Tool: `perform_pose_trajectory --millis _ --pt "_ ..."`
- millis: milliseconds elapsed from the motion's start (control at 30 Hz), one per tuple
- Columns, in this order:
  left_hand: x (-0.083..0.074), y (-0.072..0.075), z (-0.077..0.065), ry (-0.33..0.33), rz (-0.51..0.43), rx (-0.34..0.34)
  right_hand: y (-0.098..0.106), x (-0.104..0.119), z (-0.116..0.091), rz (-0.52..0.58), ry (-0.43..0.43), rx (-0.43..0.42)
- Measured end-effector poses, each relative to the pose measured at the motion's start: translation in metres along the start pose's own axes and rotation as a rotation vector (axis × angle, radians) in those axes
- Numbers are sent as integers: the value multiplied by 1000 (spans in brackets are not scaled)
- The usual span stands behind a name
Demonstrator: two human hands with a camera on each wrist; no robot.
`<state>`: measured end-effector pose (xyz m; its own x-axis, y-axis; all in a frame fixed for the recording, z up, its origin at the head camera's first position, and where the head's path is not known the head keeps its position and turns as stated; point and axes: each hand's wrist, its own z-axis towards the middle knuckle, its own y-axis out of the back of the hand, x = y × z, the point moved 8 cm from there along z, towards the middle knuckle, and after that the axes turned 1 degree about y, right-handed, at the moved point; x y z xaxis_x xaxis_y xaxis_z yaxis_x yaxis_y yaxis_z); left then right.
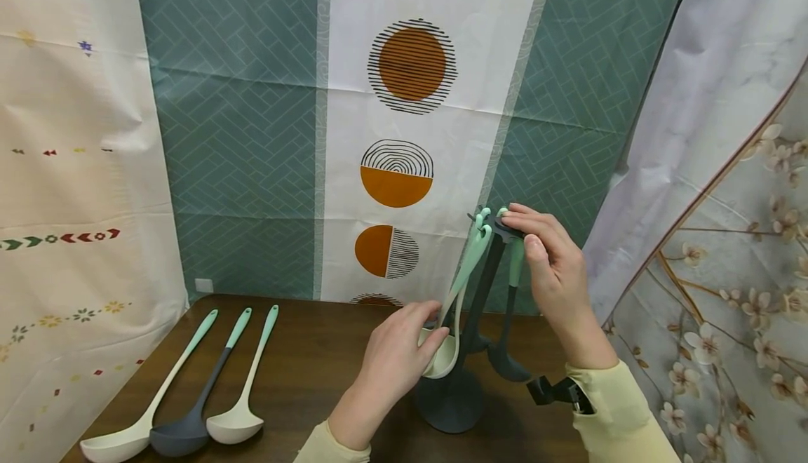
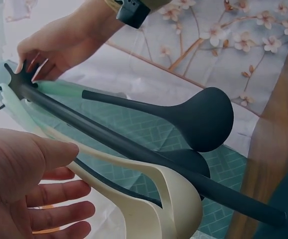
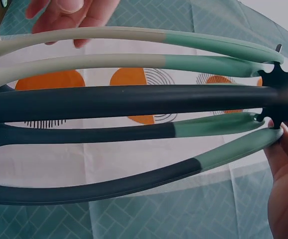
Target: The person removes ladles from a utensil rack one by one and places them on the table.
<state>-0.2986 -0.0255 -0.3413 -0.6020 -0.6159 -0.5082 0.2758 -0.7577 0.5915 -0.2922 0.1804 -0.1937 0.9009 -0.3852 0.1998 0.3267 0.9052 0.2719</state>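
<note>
A dark utensil stand with a round base and a hooked top bears several mint-handled utensils. My right hand holds the hooked top, fingers over it and thumb on the near side. Beside the cream utensils on the left of the stand, my left hand has its fingers apart and loosely bent. Its thumb overlaps a cream ladle in the head view; the left wrist view shows the palm side with nothing gripped. A dark ladle hangs below my right hand, and another dark utensil is partly hidden behind the post.
On the left of the brown table lie three ladles side by side: a cream one, a dark one and another cream one. A patterned curtain hangs behind, and a flowered cloth on the right.
</note>
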Motion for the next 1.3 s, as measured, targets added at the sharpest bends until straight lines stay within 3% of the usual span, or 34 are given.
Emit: perform_pose_trajectory --millis 200,300,467,667,1000,1300 --pt "3 -2 -2 18 -5 9 -5 1 0 -4 -112 60" --pt "5 -4 -3 27 -20 12 -6 6 -1 -107 -186 73" --pt "6 -5 -2 28 -22 3 -7 23 4 -339 -213 82" --pt "4 -9 -3 28 -28 35 -12 30 4 -464 -273 68" --pt "3 -11 -1 -4 -40 51 -12 34 3 -510 -139 -30" --pt "-1 -5 -2 -33 -6 21 -7 30 1 -476 -126 -43"
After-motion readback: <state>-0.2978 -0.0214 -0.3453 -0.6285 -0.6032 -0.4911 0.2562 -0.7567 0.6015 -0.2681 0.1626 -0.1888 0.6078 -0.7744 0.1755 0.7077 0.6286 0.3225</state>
